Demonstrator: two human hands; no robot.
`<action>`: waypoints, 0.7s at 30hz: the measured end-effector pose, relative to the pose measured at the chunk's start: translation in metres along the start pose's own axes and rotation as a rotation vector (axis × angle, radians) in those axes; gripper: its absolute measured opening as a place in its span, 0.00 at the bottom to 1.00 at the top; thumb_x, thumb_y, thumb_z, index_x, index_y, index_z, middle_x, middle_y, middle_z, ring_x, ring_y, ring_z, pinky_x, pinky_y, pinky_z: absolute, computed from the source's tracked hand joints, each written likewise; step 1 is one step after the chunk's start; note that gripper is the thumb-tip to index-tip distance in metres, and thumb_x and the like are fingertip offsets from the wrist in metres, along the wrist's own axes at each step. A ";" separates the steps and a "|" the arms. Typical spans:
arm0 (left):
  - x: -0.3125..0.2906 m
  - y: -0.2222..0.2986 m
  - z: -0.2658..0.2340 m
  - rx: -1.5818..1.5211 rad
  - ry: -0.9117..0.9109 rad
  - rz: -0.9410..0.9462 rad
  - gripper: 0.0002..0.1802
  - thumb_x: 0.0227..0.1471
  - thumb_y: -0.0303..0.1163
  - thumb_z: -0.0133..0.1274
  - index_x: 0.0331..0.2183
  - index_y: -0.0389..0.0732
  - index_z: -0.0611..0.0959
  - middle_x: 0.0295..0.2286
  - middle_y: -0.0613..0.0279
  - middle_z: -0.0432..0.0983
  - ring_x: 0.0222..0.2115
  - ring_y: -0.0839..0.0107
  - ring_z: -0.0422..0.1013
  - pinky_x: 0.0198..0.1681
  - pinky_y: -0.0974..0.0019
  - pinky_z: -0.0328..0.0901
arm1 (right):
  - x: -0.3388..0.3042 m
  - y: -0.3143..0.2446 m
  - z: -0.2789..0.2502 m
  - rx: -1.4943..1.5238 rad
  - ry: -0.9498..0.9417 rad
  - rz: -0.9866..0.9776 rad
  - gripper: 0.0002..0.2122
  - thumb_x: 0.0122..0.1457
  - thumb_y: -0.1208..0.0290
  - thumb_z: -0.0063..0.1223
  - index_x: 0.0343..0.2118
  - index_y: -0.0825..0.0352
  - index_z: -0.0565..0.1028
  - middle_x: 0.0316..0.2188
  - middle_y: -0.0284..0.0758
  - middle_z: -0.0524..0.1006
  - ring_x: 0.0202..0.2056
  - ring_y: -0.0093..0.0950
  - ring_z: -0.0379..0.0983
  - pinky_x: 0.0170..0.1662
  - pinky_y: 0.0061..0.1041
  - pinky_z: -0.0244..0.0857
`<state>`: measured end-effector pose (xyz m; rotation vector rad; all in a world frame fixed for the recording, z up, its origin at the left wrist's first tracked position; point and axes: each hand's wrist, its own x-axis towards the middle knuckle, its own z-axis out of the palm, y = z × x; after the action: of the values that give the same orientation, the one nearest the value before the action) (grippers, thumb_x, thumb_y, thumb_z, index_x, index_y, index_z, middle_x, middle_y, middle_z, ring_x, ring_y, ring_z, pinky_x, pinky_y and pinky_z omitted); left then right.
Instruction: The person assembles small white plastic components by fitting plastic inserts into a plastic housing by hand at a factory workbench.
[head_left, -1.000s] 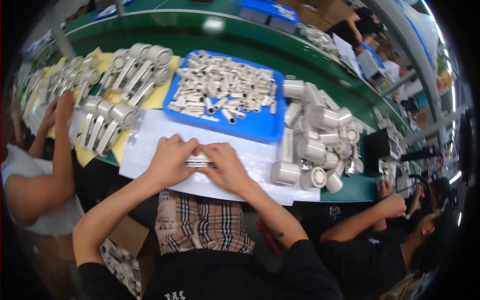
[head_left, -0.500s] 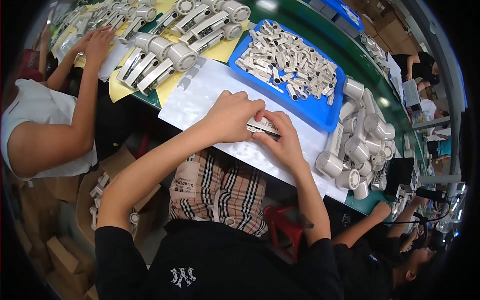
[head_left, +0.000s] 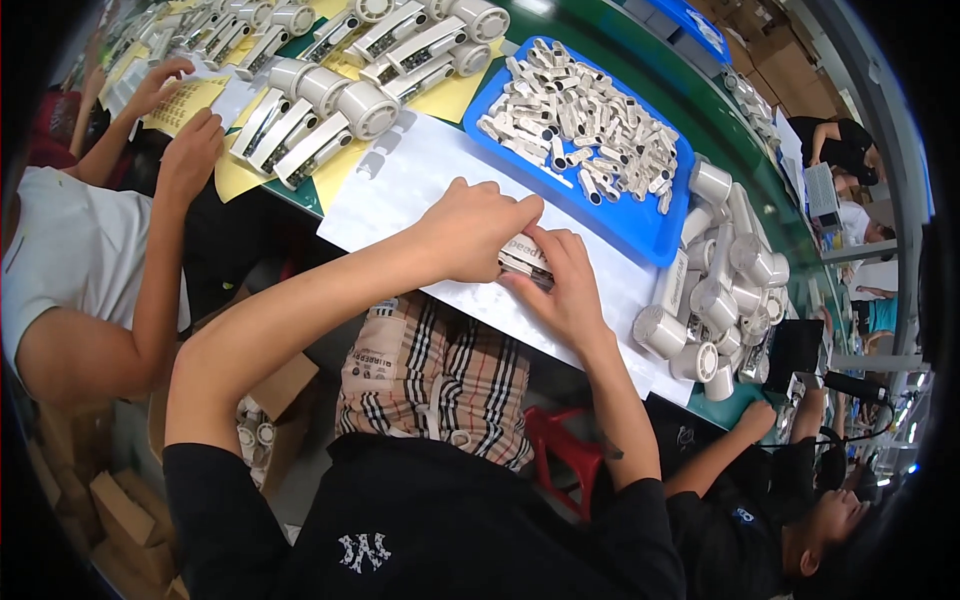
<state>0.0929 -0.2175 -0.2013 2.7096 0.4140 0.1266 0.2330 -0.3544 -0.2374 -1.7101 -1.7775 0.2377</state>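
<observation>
Both hands are closed round a white handheld fan (head_left: pixel 526 256) above the white sheet. My left hand (head_left: pixel 475 228) grips it from above with the fingers curled over. My right hand (head_left: pixel 572 283) holds the other side, its thumb along the near lower edge. Between the hands shows a printed white face with a darker slot below it; the rest of the fan is hidden by my fingers. Just beyond my hands is a blue tray (head_left: pixel 668 235) heaped with small white parts (head_left: pixel 585 120), many with a dark spot.
A pile of white handheld fans (head_left: pixel 715 290) lies to the right. More fans (head_left: pixel 315 120) with opened handles rest on yellow sheets (head_left: pixel 240 180) at the far left. A co-worker's arms (head_left: pixel 170 230) reach in at left; another person's fist (head_left: pixel 757 415) is at right.
My left elbow has swung outward to the left, and the fan has turned slightly between my hands. The left co-worker's hands have come apart, with a marked yellow sheet now showing between them.
</observation>
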 end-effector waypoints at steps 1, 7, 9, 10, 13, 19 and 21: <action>0.001 -0.001 0.001 -0.022 0.007 0.007 0.27 0.34 0.37 0.67 0.38 0.47 0.72 0.29 0.61 0.76 0.37 0.56 0.72 0.37 0.54 0.64 | 0.000 0.000 0.001 -0.004 -0.013 0.035 0.26 0.47 0.64 0.63 0.49 0.68 0.70 0.35 0.40 0.71 0.38 0.37 0.65 0.43 0.32 0.60; 0.008 -0.007 -0.003 -0.056 0.043 0.023 0.27 0.33 0.37 0.67 0.36 0.45 0.72 0.25 0.55 0.76 0.31 0.52 0.73 0.34 0.53 0.66 | 0.009 0.000 0.000 0.132 -0.022 0.146 0.25 0.46 0.63 0.64 0.47 0.69 0.72 0.35 0.39 0.71 0.38 0.36 0.64 0.43 0.31 0.60; 0.009 -0.008 -0.002 -0.071 0.056 0.028 0.27 0.32 0.37 0.67 0.36 0.45 0.73 0.24 0.54 0.76 0.30 0.51 0.74 0.34 0.53 0.67 | 0.008 0.000 0.001 0.149 -0.024 0.167 0.24 0.46 0.64 0.64 0.46 0.69 0.72 0.35 0.39 0.71 0.38 0.37 0.64 0.43 0.32 0.60; 0.009 -0.008 -0.002 -0.061 0.061 0.031 0.27 0.32 0.38 0.68 0.36 0.45 0.73 0.24 0.54 0.76 0.30 0.52 0.74 0.34 0.53 0.67 | 0.009 0.001 0.001 0.131 -0.014 0.140 0.25 0.46 0.64 0.64 0.46 0.69 0.72 0.35 0.40 0.72 0.38 0.37 0.65 0.43 0.32 0.60; 0.015 -0.014 -0.004 -0.074 0.054 0.045 0.29 0.30 0.40 0.69 0.36 0.44 0.73 0.24 0.54 0.77 0.29 0.52 0.74 0.33 0.54 0.67 | 0.010 0.004 -0.002 0.117 -0.034 0.132 0.24 0.47 0.63 0.63 0.46 0.69 0.72 0.36 0.40 0.72 0.39 0.38 0.65 0.45 0.32 0.60; 0.021 -0.018 -0.012 -0.105 -0.134 -0.041 0.24 0.29 0.44 0.68 0.32 0.41 0.82 0.26 0.55 0.78 0.33 0.54 0.74 0.36 0.57 0.68 | 0.015 0.006 -0.011 0.233 -0.116 0.199 0.23 0.50 0.62 0.60 0.47 0.68 0.72 0.37 0.41 0.73 0.41 0.37 0.68 0.46 0.31 0.62; 0.019 -0.023 -0.016 -0.084 -0.030 -0.033 0.25 0.30 0.47 0.67 0.30 0.40 0.84 0.28 0.55 0.77 0.36 0.56 0.72 0.39 0.58 0.67 | 0.024 0.011 -0.015 0.329 -0.147 0.259 0.23 0.51 0.62 0.60 0.48 0.68 0.72 0.37 0.41 0.73 0.40 0.37 0.69 0.45 0.30 0.63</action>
<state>0.1027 -0.1855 -0.1947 2.6181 0.4344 0.0922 0.2523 -0.3353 -0.2242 -1.7082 -1.5104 0.7427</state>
